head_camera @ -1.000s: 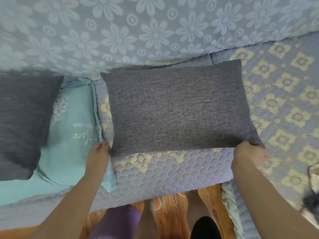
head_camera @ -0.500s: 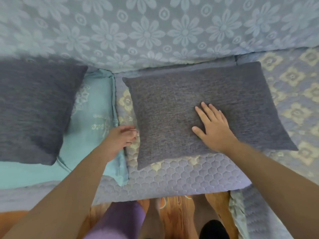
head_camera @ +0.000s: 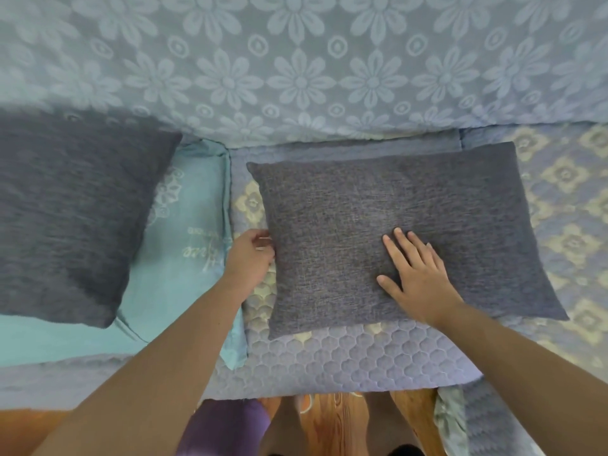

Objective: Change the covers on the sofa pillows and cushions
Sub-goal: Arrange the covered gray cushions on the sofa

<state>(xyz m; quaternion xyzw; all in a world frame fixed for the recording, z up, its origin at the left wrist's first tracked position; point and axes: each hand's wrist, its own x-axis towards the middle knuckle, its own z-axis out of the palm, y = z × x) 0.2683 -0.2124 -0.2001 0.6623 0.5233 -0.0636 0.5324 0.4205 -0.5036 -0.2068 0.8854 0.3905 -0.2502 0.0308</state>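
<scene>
Two grey pillows on a quilted sofa seat (head_camera: 345,363). Centre pillow (head_camera: 411,218): lying flat, long axis left to right, its far edge towards the flowered backrest (head_camera: 296,60). Second pillow (head_camera: 65,218): at left, on a teal cover (head_camera: 184,258). Right hand (head_camera: 418,274): flat, fingers spread, pressing the centre pillow. Left hand (head_camera: 251,258): fingers curled at that pillow's left edge; whether it pinches the fabric, cannot tell.

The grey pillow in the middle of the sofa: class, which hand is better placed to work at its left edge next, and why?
Left, probably. The left hand is already at the left edge of the grey pillow, fingers curled against it. The right hand lies flat on top, holding it steady.
</scene>
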